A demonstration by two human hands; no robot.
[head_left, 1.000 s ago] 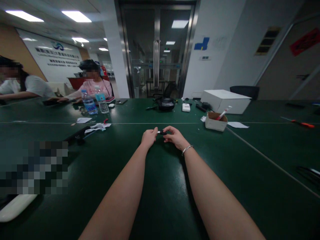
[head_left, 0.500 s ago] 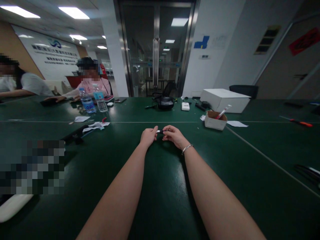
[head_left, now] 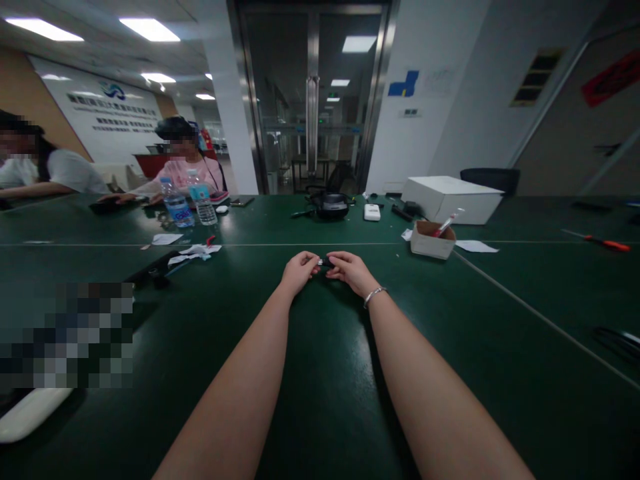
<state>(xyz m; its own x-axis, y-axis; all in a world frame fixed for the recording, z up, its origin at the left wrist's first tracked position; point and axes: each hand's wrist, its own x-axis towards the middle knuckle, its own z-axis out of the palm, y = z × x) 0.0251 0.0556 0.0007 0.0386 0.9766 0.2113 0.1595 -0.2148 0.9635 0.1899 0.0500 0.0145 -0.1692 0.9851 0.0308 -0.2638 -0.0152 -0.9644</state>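
Note:
Both my hands meet over the middle of the dark green table (head_left: 320, 373), close to a pale seam line. A small black and silver object (head_left: 326, 262) sits between their fingertips. My left hand (head_left: 301, 272) pinches its silver end with thumb and forefinger. Its black end is gripped by the fingers of my right hand (head_left: 350, 270), which has a silver bracelet (head_left: 373, 297) at the wrist. The fingers hide much of the object, so its exact kind is unclear.
Beyond my hands lie a black device (head_left: 331, 205) and a white box (head_left: 453, 197). Right are a small open carton (head_left: 433, 243) and a screwdriver (head_left: 607, 244). Left are bottles (head_left: 203, 200) and paper scraps (head_left: 197, 252). Two people sit at the far left.
My left thumb and fingers have shifted slightly right along the silver end, covering more of it. My right hand is nearly where it was. The view has moved very slightly.

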